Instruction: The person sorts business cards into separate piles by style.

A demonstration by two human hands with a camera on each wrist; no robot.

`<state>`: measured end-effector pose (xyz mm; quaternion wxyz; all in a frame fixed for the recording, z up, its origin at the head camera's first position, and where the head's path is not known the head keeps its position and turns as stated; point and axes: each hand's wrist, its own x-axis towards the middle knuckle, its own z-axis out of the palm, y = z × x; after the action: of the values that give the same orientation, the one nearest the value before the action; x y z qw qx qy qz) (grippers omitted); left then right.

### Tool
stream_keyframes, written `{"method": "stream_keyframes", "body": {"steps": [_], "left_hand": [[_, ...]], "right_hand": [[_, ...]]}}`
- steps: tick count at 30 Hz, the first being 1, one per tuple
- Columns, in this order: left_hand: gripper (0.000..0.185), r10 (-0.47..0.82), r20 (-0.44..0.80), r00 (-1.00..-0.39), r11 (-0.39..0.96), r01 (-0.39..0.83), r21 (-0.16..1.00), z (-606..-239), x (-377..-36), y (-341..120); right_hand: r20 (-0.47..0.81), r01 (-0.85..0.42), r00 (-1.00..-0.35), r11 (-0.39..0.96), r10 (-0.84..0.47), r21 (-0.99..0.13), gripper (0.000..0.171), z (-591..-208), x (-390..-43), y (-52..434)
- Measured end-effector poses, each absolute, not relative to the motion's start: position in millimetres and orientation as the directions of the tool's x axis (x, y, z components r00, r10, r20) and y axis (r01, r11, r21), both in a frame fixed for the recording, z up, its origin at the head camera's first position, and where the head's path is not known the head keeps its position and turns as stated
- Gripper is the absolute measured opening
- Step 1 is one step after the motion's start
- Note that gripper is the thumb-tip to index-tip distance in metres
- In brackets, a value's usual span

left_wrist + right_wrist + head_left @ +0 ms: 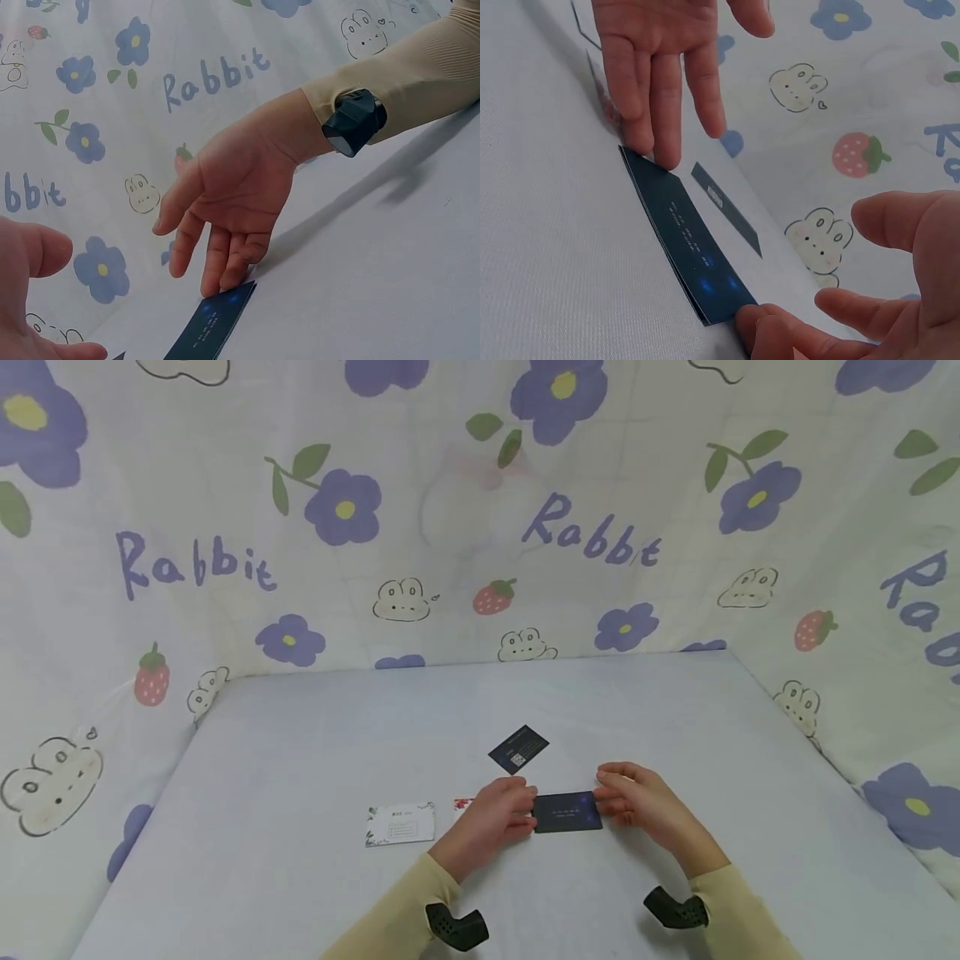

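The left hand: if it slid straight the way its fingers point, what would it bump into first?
Probably the dark card lying flat on the table: the left hand already has fingertips at its near short edge. Past the card, the right hand waits at the other end.

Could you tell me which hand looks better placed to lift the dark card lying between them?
Probably the right hand: its fingertips sit at the dark card's end edge, thumb free above. The left hand only touches the other end with straight fingers.

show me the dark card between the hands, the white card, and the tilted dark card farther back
dark card (567,812), head view, middle of its face.
white card (401,824), head view, its centre.
tilted dark card (519,748), head view, its centre.
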<state>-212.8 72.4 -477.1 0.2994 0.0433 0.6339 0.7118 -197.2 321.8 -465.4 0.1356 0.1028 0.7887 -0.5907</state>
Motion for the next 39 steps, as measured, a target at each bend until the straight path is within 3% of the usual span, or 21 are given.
{"method": "stream_keyframes", "body": {"steps": [17, 26, 33, 39], "left_hand": [[0.068, 0.476, -0.335, -0.813, 0.009, -0.376, 0.926, -474, -217, 65], [0.066, 0.475, -0.265, -0.839, -0.031, -0.317, 0.948, -464, -234, 35], [0.061, 0.322, -0.275, -0.906, -0.158, -0.337, 0.928, -452, -268, -12], [0.059, 0.22, -0.265, -0.939, -0.265, -0.319, 0.91, -441, -280, -40]], "right_hand": [[-0.324, 0.309, -0.946, 0.304, 0.0, -0.901, 0.058, -463, -200, 314], [-0.251, 0.242, -0.968, 0.334, 0.015, -0.911, 0.061, -448, -214, 313], [-0.177, 0.176, -0.984, 0.207, 0.015, -0.962, 0.065, -424, -237, 320], [-0.206, 0.207, -0.978, 0.058, 0.019, -0.977, 0.07, -424, -250, 325]]}}
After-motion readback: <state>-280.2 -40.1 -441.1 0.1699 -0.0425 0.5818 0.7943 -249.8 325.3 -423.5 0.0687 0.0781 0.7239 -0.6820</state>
